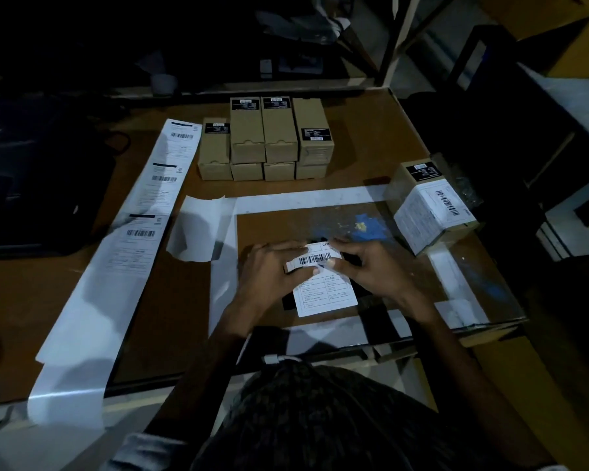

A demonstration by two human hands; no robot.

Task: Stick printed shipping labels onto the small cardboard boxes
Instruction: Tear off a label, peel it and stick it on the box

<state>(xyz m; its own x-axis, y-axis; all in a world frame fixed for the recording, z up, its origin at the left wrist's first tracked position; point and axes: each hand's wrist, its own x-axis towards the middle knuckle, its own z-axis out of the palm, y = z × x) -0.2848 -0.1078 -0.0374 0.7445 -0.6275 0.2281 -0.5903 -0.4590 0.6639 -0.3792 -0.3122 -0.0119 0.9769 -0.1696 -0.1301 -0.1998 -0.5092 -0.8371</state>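
A white shipping label (324, 294) with a barcode lies over a small dark-sided box (363, 291) in the middle of the table; most of the box is hidden. The label's upper part bends over the box's top. My left hand (269, 266) pinches the label's left end between fingers and thumb. From the other side my right hand (366, 266) pinches its right end, thumb beside the barcode. A strip of printed labels (143, 215) runs along the left.
Several unlabelled cardboard boxes (264, 141) are stacked at the back of the brown table (170, 300). One labelled box (432, 212) stands at the right. A curled piece of empty backing paper (198, 229) lies left of my hands. Dark shelving surrounds the table.
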